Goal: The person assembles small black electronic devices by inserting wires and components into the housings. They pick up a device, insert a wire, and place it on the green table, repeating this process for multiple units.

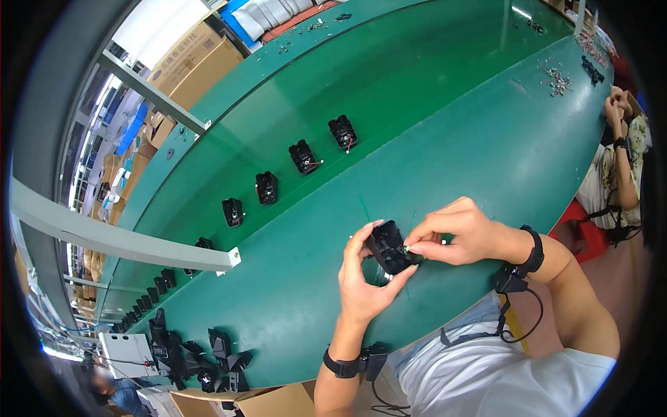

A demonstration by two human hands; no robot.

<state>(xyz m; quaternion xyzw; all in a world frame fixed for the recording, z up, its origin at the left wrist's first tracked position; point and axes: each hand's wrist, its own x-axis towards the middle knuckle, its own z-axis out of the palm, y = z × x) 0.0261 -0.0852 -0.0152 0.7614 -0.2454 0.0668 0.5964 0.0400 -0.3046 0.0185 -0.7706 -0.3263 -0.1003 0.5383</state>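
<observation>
My left hand (365, 281) grips a small black plastic housing (387, 247) from below and behind, above the near edge of the green table (445, 153). My right hand (455, 233) pinches something small at the housing's right side with thumb and forefinger; what it pinches is too small to tell. Both wrists wear black bands with cables.
A row of black housings (303, 156) runs along the green conveyor belt (333, 83) from centre to far left. A pile of black parts (208, 354) lies at the lower left above a cardboard box (264, 402). Small loose parts (558, 80) lie far right, near another seated person (618, 160).
</observation>
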